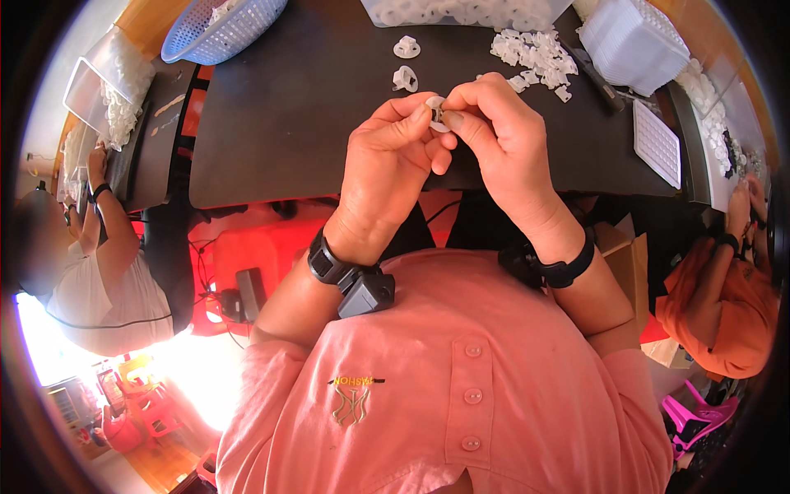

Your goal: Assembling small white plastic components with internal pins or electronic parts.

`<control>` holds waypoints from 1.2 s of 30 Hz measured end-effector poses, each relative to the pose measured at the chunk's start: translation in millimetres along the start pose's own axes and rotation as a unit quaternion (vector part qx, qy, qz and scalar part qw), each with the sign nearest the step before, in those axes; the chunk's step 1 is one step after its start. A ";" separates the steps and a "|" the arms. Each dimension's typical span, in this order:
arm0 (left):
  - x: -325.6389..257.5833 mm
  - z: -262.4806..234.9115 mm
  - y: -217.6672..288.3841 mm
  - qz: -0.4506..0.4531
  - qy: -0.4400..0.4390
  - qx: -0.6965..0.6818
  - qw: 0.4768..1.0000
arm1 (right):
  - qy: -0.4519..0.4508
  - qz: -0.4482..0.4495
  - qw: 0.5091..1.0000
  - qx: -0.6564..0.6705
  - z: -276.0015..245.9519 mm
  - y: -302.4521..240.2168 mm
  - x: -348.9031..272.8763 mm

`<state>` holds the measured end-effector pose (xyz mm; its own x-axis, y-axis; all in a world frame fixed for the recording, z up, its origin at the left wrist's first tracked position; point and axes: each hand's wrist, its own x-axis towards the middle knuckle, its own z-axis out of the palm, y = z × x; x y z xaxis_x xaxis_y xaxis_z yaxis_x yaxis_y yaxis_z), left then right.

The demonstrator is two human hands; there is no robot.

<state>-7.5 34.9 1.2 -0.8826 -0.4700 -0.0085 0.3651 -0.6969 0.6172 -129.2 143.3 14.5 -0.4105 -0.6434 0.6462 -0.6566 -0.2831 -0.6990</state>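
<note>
My left hand (387, 165) and my right hand (498, 132) meet above the near edge of the black table (280, 123). Between their fingertips they pinch one small white plastic part (436, 114). Both thumbs and forefingers close on it, and fingers hide most of its shape. Two more white plastic parts (406, 62) lie loose on the table just beyond my hands. A pile of the same white parts (536, 56) lies further back to the right. Each wrist wears a black band with a small device.
A blue plastic basket (220, 29) stands at the back left. A stack of white trays (632, 41) and a white gridded tray (656, 142) are at the right. One person sits at my left (99, 272), another in orange at my right (724, 305).
</note>
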 end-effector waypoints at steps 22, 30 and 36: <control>1.8 -0.1 3.1 -0.015 0.020 0.002 1.000 | -0.025 0.249 0.940 0.232 1.6 -14.8 9.1; 0.3 -1.0 -0.1 -0.003 0.010 0.007 1.000 | 0.016 0.010 0.999 -0.031 3.9 -6.2 -1.2; -0.5 0.4 0.0 -0.008 -0.009 0.019 1.000 | -0.039 0.201 0.959 0.194 -9.8 -9.4 1.0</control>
<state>-7.1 35.4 1.4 -0.8937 -0.4486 -0.0056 0.3389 -0.6833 0.6467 -129.7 152.3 24.8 -0.5224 -0.8031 0.2864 -0.1636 -0.2353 -0.9581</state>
